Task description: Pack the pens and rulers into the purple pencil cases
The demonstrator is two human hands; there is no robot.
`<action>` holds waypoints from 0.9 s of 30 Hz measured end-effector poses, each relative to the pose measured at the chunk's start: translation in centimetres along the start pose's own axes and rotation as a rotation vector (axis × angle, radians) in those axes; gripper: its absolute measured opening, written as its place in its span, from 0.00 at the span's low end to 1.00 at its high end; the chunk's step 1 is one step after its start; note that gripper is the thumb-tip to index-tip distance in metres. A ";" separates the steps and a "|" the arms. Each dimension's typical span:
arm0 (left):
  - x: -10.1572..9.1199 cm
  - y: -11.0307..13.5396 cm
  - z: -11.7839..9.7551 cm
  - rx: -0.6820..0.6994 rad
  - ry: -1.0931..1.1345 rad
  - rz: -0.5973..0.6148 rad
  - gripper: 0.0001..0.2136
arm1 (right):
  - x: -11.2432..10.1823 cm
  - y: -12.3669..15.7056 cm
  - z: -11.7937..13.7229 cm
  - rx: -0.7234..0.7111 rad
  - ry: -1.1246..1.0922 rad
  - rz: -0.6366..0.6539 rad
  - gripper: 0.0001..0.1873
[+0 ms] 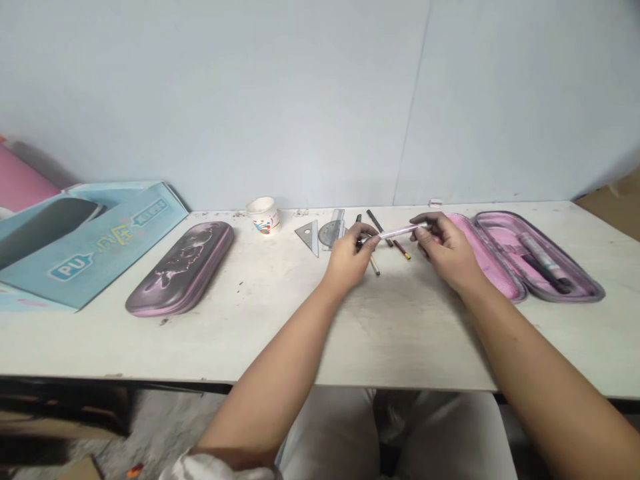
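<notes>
My left hand [354, 252] and my right hand [443, 245] are both closed on a slim, pale pink pen [397, 233], one at each end. It is held roughly level above the table. Under and behind it lie several pencils [402, 250], partly covered by my hands. Left of them rest a clear set square [309, 237], a protractor [330, 233] and a straight ruler [340, 217]. Beside my right hand an unfolded pink pencil case [513, 293] lies on the table, with a thick pen [543, 255] and a black pen [545, 270] in its right half.
A closed dark pencil case with a pink edge [183, 270] lies at the left. A paper cup [263, 217] and a small eraser [435, 203] stand near the wall. A light blue box [115, 253] takes up the far left; cardboard [613, 203] is at the right.
</notes>
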State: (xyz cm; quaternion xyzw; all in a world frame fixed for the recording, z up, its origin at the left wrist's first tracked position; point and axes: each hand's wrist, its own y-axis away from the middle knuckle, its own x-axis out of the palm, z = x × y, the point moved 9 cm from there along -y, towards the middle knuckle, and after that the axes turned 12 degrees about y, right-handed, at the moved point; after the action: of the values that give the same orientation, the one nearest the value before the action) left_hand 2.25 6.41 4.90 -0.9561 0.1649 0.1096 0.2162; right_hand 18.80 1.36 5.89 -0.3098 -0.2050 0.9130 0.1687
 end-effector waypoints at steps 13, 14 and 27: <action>-0.1 0.1 2.3 -0.179 0.562 -0.115 0.07 | 0.5 0.1 -0.2 0.033 0.094 0.041 0.14; -0.1 0.1 2.4 -0.184 0.582 -0.114 0.07 | 0.5 0.1 -0.3 0.038 0.117 0.045 0.16; -0.1 0.1 3.0 -0.203 0.630 -0.128 0.06 | 1.8 0.3 -0.3 0.007 0.040 0.111 0.18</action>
State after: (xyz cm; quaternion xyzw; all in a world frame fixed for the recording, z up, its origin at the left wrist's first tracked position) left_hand 1.71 7.73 2.21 -0.9680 0.1515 -0.1890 0.0649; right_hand 17.61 1.99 4.63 -0.3384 -0.1810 0.9152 0.1231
